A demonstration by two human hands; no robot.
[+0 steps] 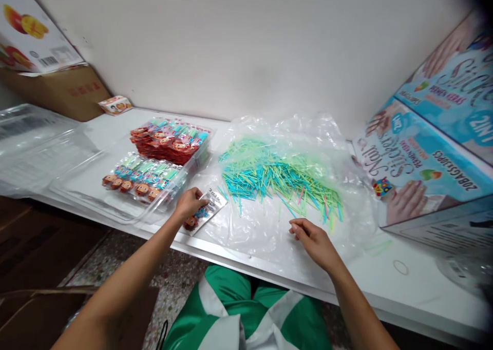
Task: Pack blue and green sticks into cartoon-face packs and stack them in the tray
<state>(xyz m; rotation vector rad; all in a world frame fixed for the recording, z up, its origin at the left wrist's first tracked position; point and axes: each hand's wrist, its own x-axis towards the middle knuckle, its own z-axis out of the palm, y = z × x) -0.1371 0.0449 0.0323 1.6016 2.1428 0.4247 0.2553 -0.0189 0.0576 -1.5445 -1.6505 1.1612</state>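
My left hand (pixel 189 204) is closed on the edge of a small clear packet (pixel 205 215) with a brown cartoon face at its lower end. The packet lies tilted over the front of a clear plastic sheet (pixel 246 232). My right hand (pixel 314 242) hovers over the sheet's front right part, thumb and fingertips drawn together; whether anything is between them I cannot make out. Just beyond it lies a loose heap of thin blue and green plastic sticks (pixel 265 173), with a few pink ones. Similar packets (pixel 140 178) fill a clear plastic tray (pixel 92 214) at the left, some in a tall stack (pixel 169 139).
A large blue "Nail Stickers" carton (pixel 427 160) stands at the right. A rubber band (pixel 400 267) lies on the white table (pixel 423 293). Clear plastic trays (pixel 31 144), a cardboard box (pixel 65 91) and a small carton (pixel 115 105) are at the left. A wall closes off the back.
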